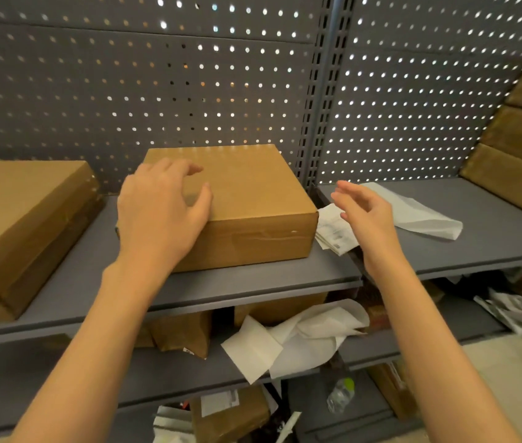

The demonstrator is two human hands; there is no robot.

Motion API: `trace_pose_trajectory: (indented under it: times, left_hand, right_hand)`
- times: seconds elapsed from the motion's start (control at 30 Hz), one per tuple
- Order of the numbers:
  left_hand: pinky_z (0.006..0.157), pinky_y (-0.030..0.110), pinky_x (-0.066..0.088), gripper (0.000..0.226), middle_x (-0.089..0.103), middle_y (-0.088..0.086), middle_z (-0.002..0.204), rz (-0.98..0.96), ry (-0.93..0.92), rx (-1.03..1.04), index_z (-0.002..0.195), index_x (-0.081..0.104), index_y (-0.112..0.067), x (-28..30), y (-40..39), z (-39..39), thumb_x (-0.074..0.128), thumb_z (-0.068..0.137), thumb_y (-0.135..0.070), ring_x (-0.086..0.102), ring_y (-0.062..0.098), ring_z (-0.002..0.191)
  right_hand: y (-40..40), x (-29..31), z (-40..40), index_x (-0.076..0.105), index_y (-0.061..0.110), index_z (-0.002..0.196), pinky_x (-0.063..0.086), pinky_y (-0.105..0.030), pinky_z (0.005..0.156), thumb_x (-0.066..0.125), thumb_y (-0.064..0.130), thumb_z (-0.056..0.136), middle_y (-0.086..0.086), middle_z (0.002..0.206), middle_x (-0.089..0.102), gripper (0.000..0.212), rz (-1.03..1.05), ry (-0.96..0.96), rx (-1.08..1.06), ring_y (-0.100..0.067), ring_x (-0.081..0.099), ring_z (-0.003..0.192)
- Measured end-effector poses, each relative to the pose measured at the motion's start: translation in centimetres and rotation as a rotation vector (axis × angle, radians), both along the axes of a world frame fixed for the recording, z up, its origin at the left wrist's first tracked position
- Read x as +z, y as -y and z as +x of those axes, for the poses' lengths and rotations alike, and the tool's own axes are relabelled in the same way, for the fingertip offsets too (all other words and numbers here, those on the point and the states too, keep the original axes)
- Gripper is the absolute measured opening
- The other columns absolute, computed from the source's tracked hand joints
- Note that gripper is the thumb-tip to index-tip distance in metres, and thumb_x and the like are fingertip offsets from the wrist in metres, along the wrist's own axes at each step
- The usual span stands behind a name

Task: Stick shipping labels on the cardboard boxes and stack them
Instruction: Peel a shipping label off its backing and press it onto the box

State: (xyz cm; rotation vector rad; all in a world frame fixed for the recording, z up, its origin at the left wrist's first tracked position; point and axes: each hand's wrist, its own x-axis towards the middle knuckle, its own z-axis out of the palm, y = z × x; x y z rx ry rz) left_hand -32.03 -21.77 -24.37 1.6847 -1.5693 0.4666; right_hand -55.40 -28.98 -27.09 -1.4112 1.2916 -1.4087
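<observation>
Item: cardboard box (247, 199), plain brown, taped along its front seam; no label shows on the faces you can see.
Location: on the grey shelf (253, 282), against the pegboard back panel (157, 91), between a larger flat box (23, 219) to the left and the shipping labels (333, 230) just beside its right edge.
Left hand (160, 209): your fingers are loosely curved and spread over the box's near-left top corner, resting on it, not clamped round anything.
Right hand (365, 212): your fingers are straight and relaxed, hovering above the labels, holding nothing.
Handling: likely stiff and fairly light, with firm edges; the taped front looks smoother than the bare card and may slip.
Hold: take it by the two short sides, palms flat, rather than by the top.
Labels: thin, limp paper; expect them to curl, so pinch one by its corner.
Stack: three boxes (518, 148) leaning at far right.
Also present: white backing sheet (419, 212) behind the labels.
</observation>
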Motion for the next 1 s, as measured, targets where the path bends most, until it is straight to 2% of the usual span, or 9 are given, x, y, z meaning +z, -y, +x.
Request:
trace_pose_trajectory:
  times: [0.13, 0.3, 0.4, 0.57, 0.73, 0.83, 0.9, 1.0]
  left_hand:
    - [0.073, 0.038, 0.042, 0.031, 0.068, 0.01, 0.095, -0.021, 0.058, -0.078, 0.1, 0.067, -0.01, 0.0, 1.0, -2.5, 0.052, 0.083, -0.03, 0.059, 0.034, 0.089]
    - [0.07, 0.034, 0.037, 0.024, 0.067, 0.008, 0.092, -0.021, 0.082, -0.136, 0.099, 0.067, -0.011, -0.1, 2.2, -5.8, 0.056, 0.084, -0.027, 0.058, 0.032, 0.086]
    - [0.07, 0.031, 0.033, 0.022, 0.067, 0.008, 0.093, -0.019, 0.08, -0.146, 0.1, 0.067, -0.012, -0.1, 3.2, -7.7, 0.058, 0.085, -0.025, 0.058, 0.031, 0.086]
    - [0.072, 0.036, 0.041, 0.027, 0.067, 0.008, 0.094, 0.034, 0.074, -0.136, 0.102, 0.066, -0.013, -0.4, 4.8, -11.1, 0.051, 0.086, -0.029, 0.058, 0.031, 0.087]
    - [0.069, 0.031, 0.032, 0.022, 0.066, 0.007, 0.093, 0.038, 0.077, -0.063, 0.102, 0.066, -0.013, -0.6, 6.3, -13.9, 0.055, 0.087, -0.027, 0.056, 0.028, 0.085]
    - [0.066, 0.03, 0.031, 0.023, 0.065, 0.006, 0.086, 0.04, 0.082, 0.003, 0.099, 0.066, -0.013, -0.7, 7.0, -15.5, 0.055, 0.085, -0.027, 0.056, 0.029, 0.079]
    - [0.066, 0.029, 0.03, 0.022, 0.065, 0.006, 0.083, 0.042, 0.082, 0.043, 0.097, 0.067, -0.012, -0.8, 7.2, -16.5, 0.056, 0.083, -0.025, 0.056, 0.03, 0.076]
    - [0.065, 0.028, 0.03, 0.02, 0.066, 0.007, 0.084, 0.053, 0.088, 0.073, 0.097, 0.067, -0.01, -1.0, 7.5, -17.9, 0.06, 0.083, -0.022, 0.057, 0.03, 0.075]
  right_hand:
    - [0.5, -1.2, -2.1, 0.061, 0.014, 0.122, 0.044, -0.017, 0.081, 0.06, 0.018, 0.089, 0.0, 0.122, 0.061, 0.033, 0.004, -0.115, -0.083, -0.009, 0.055, 0.109]
    - [1.3, -2.6, -4.6, 0.056, 0.01, 0.128, 0.038, -0.023, 0.094, 0.063, 0.018, 0.088, -0.004, 0.132, 0.056, 0.041, 0.004, -0.313, -0.099, -0.014, 0.05, 0.121]
    - [2.3, -3.1, -5.5, 0.052, 0.011, 0.131, 0.036, -0.026, 0.099, 0.065, 0.021, 0.087, -0.004, 0.137, 0.051, 0.047, 0.014, -0.394, -0.043, -0.016, 0.045, 0.127]
    - [4.8, -3.6, -6.3, 0.045, 0.013, 0.137, 0.036, -0.034, 0.103, 0.068, 0.03, 0.084, -0.005, 0.141, 0.047, 0.06, 0.025, -0.551, 0.122, -0.021, 0.042, 0.13]
    - [7.8, -4.3, -6.8, 0.039, 0.015, 0.141, 0.038, -0.045, 0.103, 0.072, 0.034, 0.079, -0.01, 0.139, 0.046, 0.072, 0.058, -0.696, 0.267, -0.028, 0.042, 0.127]
    - [9.1, -4.5, -7.5, 0.041, 0.014, 0.14, 0.042, -0.041, 0.099, 0.072, 0.032, 0.079, -0.01, 0.132, 0.05, 0.07, 0.025, -0.708, 0.323, -0.025, 0.049, 0.12]
    - [9.7, -4.5, -8.0, 0.043, 0.015, 0.138, 0.045, -0.032, 0.09, 0.072, 0.028, 0.08, -0.007, 0.127, 0.053, 0.066, 0.003, -0.67, 0.365, -0.019, 0.052, 0.11]
    - [10.4, -4.6, -8.5, 0.046, 0.016, 0.135, 0.039, -0.023, 0.077, 0.072, 0.021, 0.081, -0.003, 0.117, 0.054, 0.06, -0.029, -0.607, 0.397, -0.011, 0.049, 0.095]
